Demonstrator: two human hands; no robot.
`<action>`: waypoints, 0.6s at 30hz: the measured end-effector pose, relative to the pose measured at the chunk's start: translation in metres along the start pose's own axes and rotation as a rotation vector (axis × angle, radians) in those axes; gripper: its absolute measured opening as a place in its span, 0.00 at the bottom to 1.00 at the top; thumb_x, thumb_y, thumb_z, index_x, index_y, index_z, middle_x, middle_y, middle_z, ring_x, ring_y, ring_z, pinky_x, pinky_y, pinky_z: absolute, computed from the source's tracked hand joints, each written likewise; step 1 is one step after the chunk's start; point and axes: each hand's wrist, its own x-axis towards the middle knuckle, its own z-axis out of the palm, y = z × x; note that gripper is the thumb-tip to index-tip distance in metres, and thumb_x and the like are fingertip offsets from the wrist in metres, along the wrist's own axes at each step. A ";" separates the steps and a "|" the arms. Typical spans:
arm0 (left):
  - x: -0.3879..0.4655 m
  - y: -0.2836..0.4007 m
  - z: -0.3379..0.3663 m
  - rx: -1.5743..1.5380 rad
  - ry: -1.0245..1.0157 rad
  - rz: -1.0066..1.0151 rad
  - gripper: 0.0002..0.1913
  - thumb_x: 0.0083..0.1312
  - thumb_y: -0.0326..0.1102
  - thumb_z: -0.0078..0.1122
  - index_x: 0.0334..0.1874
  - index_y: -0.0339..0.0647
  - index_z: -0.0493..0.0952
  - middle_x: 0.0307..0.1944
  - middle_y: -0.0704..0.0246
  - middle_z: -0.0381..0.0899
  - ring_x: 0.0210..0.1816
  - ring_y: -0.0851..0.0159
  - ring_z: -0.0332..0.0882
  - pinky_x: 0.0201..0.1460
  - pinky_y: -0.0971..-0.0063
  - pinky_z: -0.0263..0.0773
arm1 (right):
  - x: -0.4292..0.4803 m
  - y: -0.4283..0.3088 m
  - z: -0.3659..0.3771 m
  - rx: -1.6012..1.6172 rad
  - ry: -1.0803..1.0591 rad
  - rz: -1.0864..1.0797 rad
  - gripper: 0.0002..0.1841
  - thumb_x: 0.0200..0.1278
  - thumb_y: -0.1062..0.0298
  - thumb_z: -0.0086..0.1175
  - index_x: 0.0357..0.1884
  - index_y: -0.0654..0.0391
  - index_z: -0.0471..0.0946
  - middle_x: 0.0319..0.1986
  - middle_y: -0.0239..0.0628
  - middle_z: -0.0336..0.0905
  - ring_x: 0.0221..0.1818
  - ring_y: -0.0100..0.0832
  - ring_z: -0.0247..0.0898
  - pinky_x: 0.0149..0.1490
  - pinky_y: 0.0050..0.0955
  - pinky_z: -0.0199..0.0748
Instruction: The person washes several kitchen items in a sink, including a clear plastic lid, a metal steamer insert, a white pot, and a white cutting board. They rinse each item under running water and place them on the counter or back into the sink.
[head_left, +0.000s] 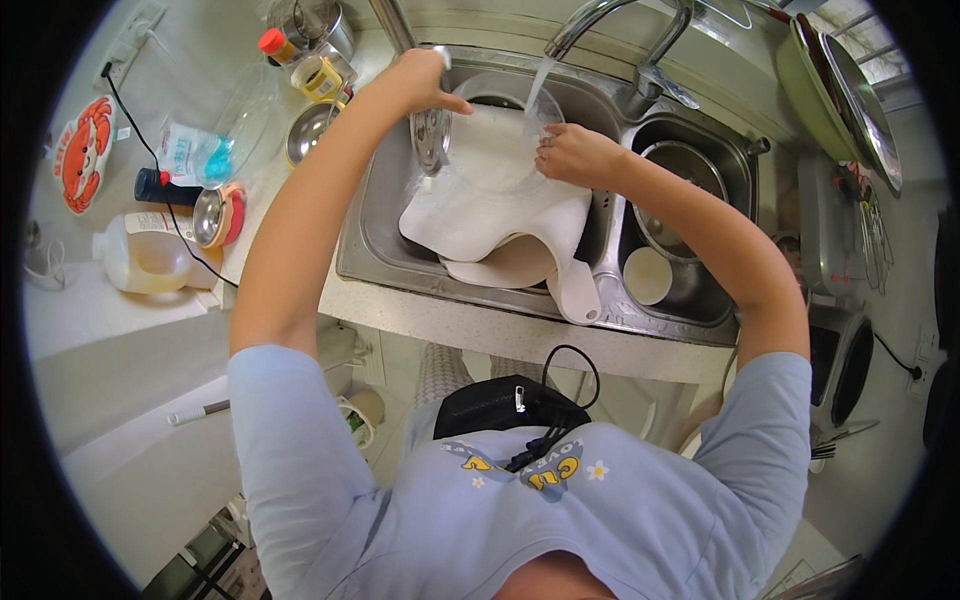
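My right hand has its fingertips at the right rim of a clear round bowl in the large basin of a steel sink. Water runs from the faucet down beside those fingers. Over the left side of the basin is my left hand, thumb stretched toward the bowl; its other fingers are mostly hidden. Just below it, a shiny round piece stands on edge; whether the hand grips it is unclear. A white flexible sheet lies curled in the basin, its holed tab hanging over the front edge.
In the smaller right basin sit a steel pot and a pale round cup. A steel bowl, a yellow-labelled jar and a plastic jug crowd the left counter. A black cable crosses there. Basins lean at right.
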 end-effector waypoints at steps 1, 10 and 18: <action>-0.005 -0.005 0.003 0.013 0.025 -0.090 0.34 0.49 0.65 0.72 0.14 0.31 0.78 0.15 0.57 0.78 0.22 0.57 0.81 0.30 0.67 0.76 | 0.001 -0.002 -0.002 0.059 0.025 0.103 0.05 0.57 0.69 0.53 0.32 0.57 0.79 0.36 0.37 0.84 0.42 0.37 0.81 0.57 0.37 0.74; -0.025 0.031 0.045 -0.389 0.228 -0.414 0.45 0.56 0.75 0.53 0.15 0.26 0.76 0.16 0.49 0.75 0.24 0.46 0.80 0.34 0.58 0.75 | 0.083 -0.045 -0.006 0.716 0.496 0.798 0.06 0.60 0.73 0.50 0.39 0.60 0.73 0.28 0.47 0.81 0.31 0.50 0.79 0.35 0.47 0.74; -0.017 0.023 0.026 0.052 0.336 -0.271 0.11 0.57 0.32 0.55 0.25 0.31 0.82 0.29 0.48 0.82 0.33 0.45 0.83 0.39 0.57 0.79 | 0.091 -0.058 -0.006 1.037 0.501 0.331 0.33 0.61 0.66 0.56 0.68 0.60 0.61 0.61 0.52 0.70 0.62 0.48 0.67 0.67 0.44 0.62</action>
